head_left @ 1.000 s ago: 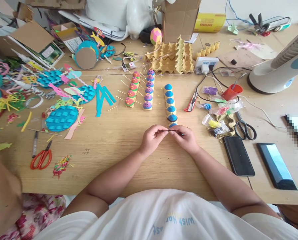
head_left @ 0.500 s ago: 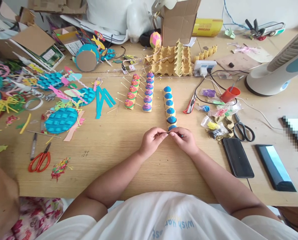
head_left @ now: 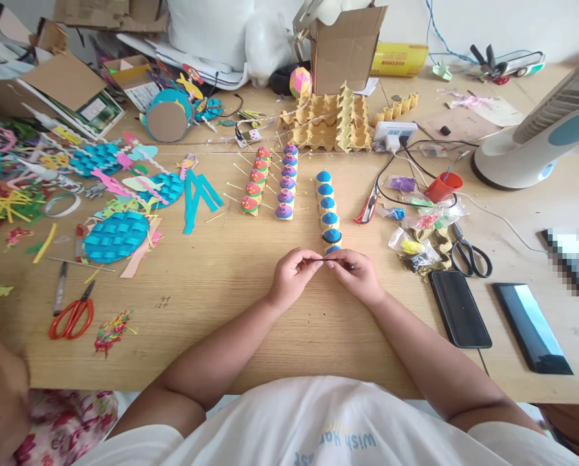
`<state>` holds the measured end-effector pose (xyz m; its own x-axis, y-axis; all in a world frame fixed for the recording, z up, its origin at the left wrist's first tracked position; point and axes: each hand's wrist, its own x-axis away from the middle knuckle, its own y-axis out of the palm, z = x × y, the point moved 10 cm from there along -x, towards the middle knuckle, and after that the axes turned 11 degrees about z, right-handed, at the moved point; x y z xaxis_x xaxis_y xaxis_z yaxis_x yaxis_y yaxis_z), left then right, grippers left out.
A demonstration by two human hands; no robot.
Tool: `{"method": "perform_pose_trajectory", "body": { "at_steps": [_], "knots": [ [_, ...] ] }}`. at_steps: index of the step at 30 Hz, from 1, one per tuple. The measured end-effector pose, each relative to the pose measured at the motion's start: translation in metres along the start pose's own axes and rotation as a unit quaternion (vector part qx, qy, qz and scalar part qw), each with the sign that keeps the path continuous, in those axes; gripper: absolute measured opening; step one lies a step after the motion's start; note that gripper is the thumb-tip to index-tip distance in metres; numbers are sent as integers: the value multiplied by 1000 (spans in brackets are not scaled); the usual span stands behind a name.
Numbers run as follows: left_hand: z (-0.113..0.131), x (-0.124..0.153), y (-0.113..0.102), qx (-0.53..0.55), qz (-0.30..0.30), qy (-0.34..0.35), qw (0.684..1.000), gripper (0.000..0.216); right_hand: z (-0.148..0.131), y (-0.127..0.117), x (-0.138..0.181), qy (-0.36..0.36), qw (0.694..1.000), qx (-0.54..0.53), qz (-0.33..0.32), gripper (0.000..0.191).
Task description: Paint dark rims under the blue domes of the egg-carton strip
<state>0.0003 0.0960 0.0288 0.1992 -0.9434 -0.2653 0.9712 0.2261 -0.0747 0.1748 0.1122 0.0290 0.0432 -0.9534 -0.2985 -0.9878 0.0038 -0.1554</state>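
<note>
the left hand [head_left: 290,279] and right hand [head_left: 358,277] pinch a thin dark strip [head_left: 324,260], its length left to right. just beyond, equally near both, the blue-topped row [head_left: 327,203] runs near to far.

And it's a craft workspace: woven blue disc [head_left: 116,237] at nine o'clock, orange-handled scissors [head_left: 82,303] between eight and nine, egg-carton trays [head_left: 350,123] up near one, blue-capped carton strip [head_left: 328,219] close to centre, all on one cluttered wooden table [head_left: 211,278]!
</note>
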Motion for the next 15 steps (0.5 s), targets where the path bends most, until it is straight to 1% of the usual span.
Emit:
{"method": "perform_pose_trajectory", "body": {
  "at_steps": [5, 11, 15],
  "knots": [
    [-1, 0, 0, 10, -1, 0, 1000, 16, -3, 0, 0, -10, 1000, 13, -6, 45],
    [-14, 3, 3, 40, -4, -41, 998, 31, -7, -4, -1, -24, 1000, 11, 6, 48],
    [-12, 3, 3, 37, -4, -38, 999, 27, -7, -6, -2, -18, 1000, 16, 16, 51]
  ]
}}
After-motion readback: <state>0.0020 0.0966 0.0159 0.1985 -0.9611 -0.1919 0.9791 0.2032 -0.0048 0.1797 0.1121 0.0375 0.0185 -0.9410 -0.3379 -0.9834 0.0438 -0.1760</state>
